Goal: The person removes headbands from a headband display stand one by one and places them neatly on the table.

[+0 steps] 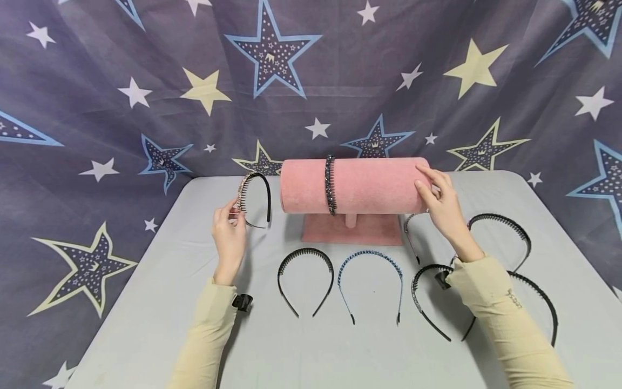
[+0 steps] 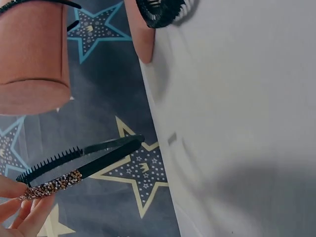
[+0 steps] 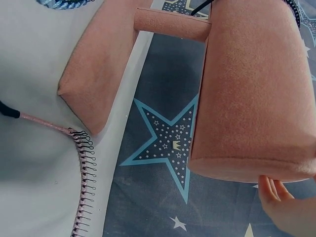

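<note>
My left hand (image 1: 230, 237) pinches a black toothed headband (image 1: 269, 201) with gold-coloured sparkling stones along its band, held above the table left of the pink display stand (image 1: 379, 183). In the left wrist view the same headband (image 2: 61, 182) points away from the fingertips, apart from the stand's padded roll. My right hand (image 1: 444, 208) grips the roll's right end, fingers bent against its edge in the right wrist view. One dark, sparkling headband (image 1: 330, 186) is fitted around the roll, left of its middle.
On the grey table (image 1: 146, 324) before the stand lie a black toothed headband (image 1: 306, 251) and a blue headband (image 1: 370, 253). Several others, including a black one (image 1: 522, 229), lie around my right forearm, partly hidden. Behind hangs a star-patterned curtain (image 1: 170, 65).
</note>
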A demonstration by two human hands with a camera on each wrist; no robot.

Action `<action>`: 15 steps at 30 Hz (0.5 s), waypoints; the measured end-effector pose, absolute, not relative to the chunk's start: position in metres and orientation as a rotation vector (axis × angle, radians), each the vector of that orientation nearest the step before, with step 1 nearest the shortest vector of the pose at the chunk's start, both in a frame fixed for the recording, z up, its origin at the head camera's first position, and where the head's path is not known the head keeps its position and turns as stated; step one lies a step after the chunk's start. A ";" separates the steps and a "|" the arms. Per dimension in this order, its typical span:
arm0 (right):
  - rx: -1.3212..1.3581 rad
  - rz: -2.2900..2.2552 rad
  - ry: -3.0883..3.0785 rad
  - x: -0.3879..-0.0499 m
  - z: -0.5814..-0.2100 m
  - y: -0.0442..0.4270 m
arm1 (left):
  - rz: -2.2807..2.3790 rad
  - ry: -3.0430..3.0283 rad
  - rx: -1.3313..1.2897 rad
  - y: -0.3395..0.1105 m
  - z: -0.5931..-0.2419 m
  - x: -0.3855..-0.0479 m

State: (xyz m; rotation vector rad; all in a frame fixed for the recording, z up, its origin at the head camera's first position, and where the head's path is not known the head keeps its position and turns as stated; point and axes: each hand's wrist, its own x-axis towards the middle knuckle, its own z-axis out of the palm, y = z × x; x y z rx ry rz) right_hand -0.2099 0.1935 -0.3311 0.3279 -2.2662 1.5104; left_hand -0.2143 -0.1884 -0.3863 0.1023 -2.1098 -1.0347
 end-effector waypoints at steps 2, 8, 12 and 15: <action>0.327 1.513 -2.266 -0.210 -0.331 0.194 | -1.022 -2.120 0.102 -0.190 -0.386 -0.215; 0.326 1.516 -2.265 -0.212 -0.332 0.194 | -0.995 -2.121 0.094 -0.196 -0.384 -0.220; 0.328 1.516 -2.259 -0.212 -0.331 0.194 | -0.973 -2.136 0.082 -0.200 -0.383 -0.223; 0.330 1.515 -2.256 -0.211 -0.331 0.194 | -0.967 -2.164 0.074 -0.202 -0.384 -0.225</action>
